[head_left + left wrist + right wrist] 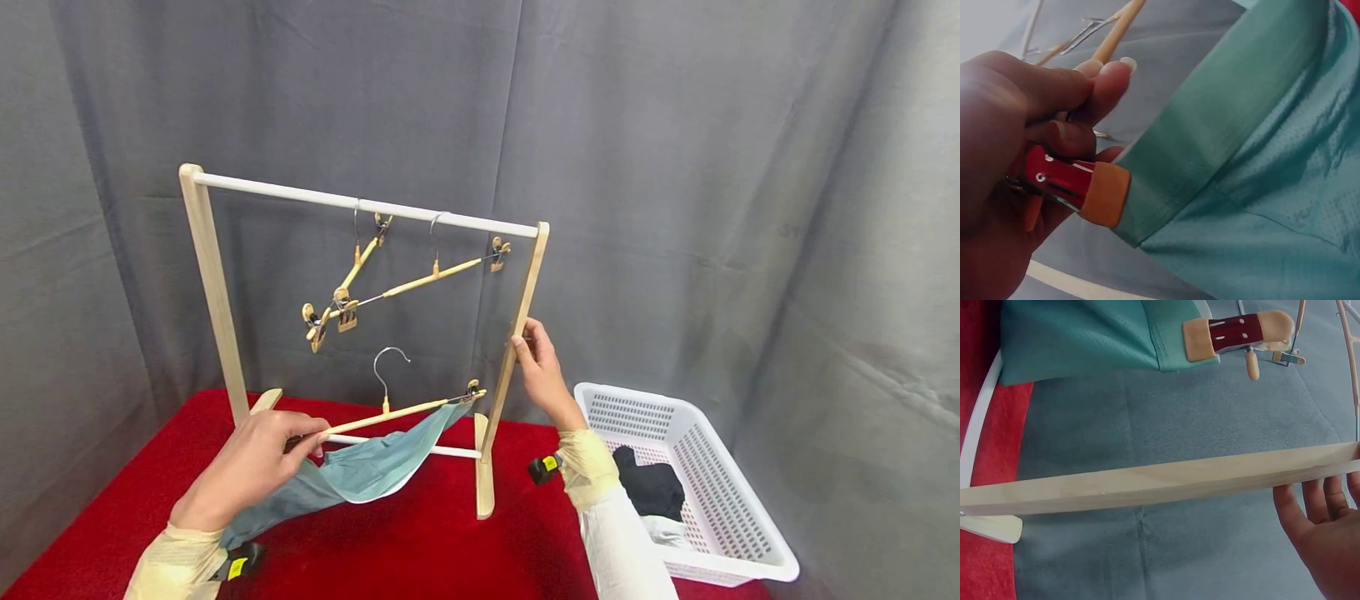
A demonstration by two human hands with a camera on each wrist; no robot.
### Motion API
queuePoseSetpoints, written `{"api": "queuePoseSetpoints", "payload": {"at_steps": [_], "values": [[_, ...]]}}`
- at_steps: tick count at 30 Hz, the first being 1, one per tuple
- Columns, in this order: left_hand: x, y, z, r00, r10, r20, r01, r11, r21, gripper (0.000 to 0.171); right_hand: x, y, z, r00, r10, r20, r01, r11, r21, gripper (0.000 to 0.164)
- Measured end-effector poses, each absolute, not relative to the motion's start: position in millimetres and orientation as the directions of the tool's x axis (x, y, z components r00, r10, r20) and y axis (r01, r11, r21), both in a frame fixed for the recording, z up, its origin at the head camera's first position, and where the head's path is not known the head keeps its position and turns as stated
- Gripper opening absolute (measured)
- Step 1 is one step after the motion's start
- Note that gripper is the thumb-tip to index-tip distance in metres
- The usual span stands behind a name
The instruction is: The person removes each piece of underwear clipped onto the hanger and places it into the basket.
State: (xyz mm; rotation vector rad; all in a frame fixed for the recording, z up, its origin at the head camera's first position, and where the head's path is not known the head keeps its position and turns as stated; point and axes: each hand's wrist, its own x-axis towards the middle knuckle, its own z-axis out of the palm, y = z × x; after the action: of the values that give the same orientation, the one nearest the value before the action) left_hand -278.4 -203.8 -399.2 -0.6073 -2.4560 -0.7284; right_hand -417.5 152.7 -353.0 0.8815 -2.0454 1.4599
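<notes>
My left hand (255,458) pinches one end of a wooden clip hanger (412,411) between thumb and fingers. From this hanger hangs a teal garment (390,462), its wide band caught in the clip (1107,194) beside my left fingers and in the clip (1235,334) at the other end. The hanger's metal hook (386,358) points up, free of the rail. My right hand (543,371) holds the right post (517,333) of a small wooden clothes rack, thumb in front and fingers behind. In the right wrist view, those fingers (1316,503) reach under the post.
Two bare clip hangers (360,262) hang at angles from the rack's white top rail (315,197), their clips overlapping. A white plastic basket (720,467) with black and white cloth stands at right. Red cloth (420,550) covers the table; grey curtain (675,208) hangs behind.
</notes>
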Motion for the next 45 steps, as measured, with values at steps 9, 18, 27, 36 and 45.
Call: {"api": "queuePoseSetpoints", "payload": {"at_steps": [9, 18, 27, 36, 45], "values": [[-283, -183, -385, -0.71, 0.312, 0.631, 0.602, 0.733, 0.315, 0.027, -413, 156, -349, -0.722, -0.244, 0.647, -0.691, 0.21, -0.692, 0.03], [-282, -169, -382, -0.733, 0.302, 0.609, 0.614, 0.679, 0.402, 0.024, -410, 160, -345, -0.753, -0.279, 0.596, -0.654, 0.209, -0.727, 0.034], [-283, -162, -386, -0.779, 0.277, 0.562, 0.588, 0.634, 0.502, 0.02, -408, 163, -346, -0.765, -0.291, 0.574, -0.638, 0.224, -0.737, 0.033], [-290, -159, -389, -0.785, 0.286, 0.55, 0.59, 0.615, 0.523, 0.015, -402, 169, -350, -0.785, -0.239, 0.571, -0.617, 0.228, -0.753, 0.036], [-289, -162, -392, -0.789, 0.278, 0.547, 0.582, 0.621, 0.525, 0.014, -383, 173, -384, -0.771, -0.155, 0.618, -0.635, 0.113, -0.764, 0.038]]}}
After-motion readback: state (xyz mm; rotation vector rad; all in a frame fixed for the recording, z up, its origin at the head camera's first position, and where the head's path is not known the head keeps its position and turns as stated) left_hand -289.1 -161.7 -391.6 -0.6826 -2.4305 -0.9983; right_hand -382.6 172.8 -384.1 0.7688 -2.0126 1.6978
